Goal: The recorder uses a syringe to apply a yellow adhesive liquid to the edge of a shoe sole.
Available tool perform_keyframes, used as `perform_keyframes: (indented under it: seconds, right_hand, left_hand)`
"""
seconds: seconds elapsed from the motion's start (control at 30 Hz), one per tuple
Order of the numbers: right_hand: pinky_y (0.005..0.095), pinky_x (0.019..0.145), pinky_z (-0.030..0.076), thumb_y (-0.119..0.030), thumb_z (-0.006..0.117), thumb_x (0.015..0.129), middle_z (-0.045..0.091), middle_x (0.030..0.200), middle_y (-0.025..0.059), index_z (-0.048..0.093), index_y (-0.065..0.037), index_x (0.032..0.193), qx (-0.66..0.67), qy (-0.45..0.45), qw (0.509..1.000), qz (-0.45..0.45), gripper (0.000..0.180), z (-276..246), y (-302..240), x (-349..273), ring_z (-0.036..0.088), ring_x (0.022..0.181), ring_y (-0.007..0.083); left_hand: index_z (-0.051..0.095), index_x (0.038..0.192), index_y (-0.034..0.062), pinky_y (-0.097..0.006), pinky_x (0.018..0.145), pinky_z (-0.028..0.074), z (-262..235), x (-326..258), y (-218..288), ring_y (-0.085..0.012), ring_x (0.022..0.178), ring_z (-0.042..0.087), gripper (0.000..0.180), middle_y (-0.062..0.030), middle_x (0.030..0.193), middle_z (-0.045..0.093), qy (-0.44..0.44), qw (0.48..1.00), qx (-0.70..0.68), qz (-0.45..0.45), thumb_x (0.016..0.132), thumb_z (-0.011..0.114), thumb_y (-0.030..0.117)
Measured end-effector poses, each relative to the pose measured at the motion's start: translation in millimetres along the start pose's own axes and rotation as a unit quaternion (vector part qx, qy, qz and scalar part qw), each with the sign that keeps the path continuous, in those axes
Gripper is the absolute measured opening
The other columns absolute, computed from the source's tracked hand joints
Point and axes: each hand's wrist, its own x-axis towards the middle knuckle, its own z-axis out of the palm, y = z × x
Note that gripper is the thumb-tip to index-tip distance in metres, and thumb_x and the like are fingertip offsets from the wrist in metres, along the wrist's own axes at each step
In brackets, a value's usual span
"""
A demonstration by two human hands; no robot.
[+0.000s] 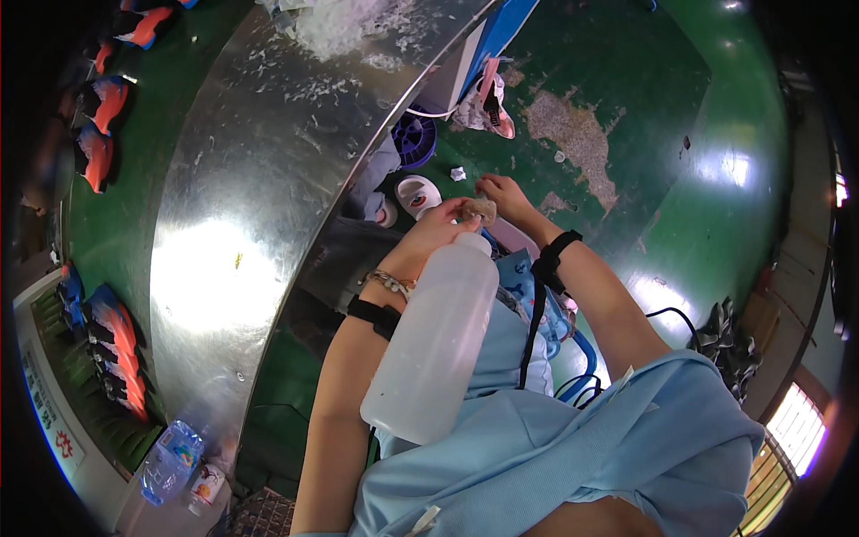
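Note:
My left hand (431, 234) has its fingers closed on a small crumpled tan piece (481, 210), whose kind I cannot make out. Just to the right, my right hand (508, 199) is curled with its fingertips pressed together; whatever they hold, if anything, is hidden. A large translucent white plastic bottle (434, 340) slants between my left forearm and my light blue clothing. Its neck points at my hands and its base towards me. Whether my left hand also touches the neck cannot be made out.
A shiny metal table (268, 152) with white fluffy scraps (353, 27) runs along my left. Orange and black shoe uppers (116, 349) hang on a rack beyond it. A clear water bottle (172, 461) stands at the lower left. A purple reel (414, 139) and a shoe (488, 107) are ahead.

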Motion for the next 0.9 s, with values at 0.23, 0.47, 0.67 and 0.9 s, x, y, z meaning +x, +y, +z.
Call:
perform_keyframes:
  seconds: [0.23, 0.47, 0.67, 0.9]
  right_hand:
    - [0.0332, 0.068, 0.045, -0.03, 0.048, 0.081, 0.061, 0.075, 0.014, 0.06, 0.002, 0.083, 0.023, 0.005, 0.999, 0.037, 0.034, 3, 2, 11, 0.058, 0.07, 0.0238]
    - [0.0336, 0.069, 0.045, -0.032, 0.051, 0.079, 0.061, 0.077, 0.0149, 0.06, 0.003, 0.085, 0.027, 0.0, 0.998, 0.05, 0.038, 4, 8, 16, 0.058, 0.071, 0.0234]
    - [0.0331, 0.069, 0.045, -0.034, 0.051, 0.079, 0.061, 0.077, 0.0157, 0.06, 0.005, 0.091, 0.009, 0.003, 0.999, 0.047, 0.041, 2, 8, 14, 0.058, 0.071, 0.0225]
    - [0.0331, 0.068, 0.045, -0.034, 0.05, 0.079, 0.061, 0.077, 0.016, 0.06, 0.005, 0.092, 0.012, 0.005, 0.999, 0.05, 0.042, 0, 8, 18, 0.058, 0.071, 0.0227]
  left_hand:
    - [0.043, 0.123, 0.0051, -0.022, 0.08, 0.043, -9, 4, 0, -0.0089, 0.098, 0.051, 0.038, -0.0032, 0.109, 0.052, -0.021, 0.995, -0.096, -0.025, 0.087, 0.055, 0.01]
    - [0.042, 0.126, 0.0088, -0.02, 0.074, 0.043, -9, 4, -3, -0.0064, 0.09, 0.053, 0.04, -0.0009, 0.107, 0.053, 0.013, 0.997, -0.076, -0.014, 0.088, 0.054, 0.014]
    - [0.045, 0.12, 0.0086, -0.021, 0.062, 0.046, -1, -7, 9, -0.0062, 0.074, 0.056, 0.035, -0.0015, 0.09, 0.056, 0.024, 0.995, -0.093, -0.038, 0.089, 0.055, 0.022]
    - [0.042, 0.123, 0.0087, -0.022, 0.06, 0.047, 2, -11, 16, -0.0071, 0.073, 0.057, 0.04, -0.0025, 0.09, 0.057, -0.02, 0.986, -0.159, -0.041, 0.089, 0.055, 0.026]
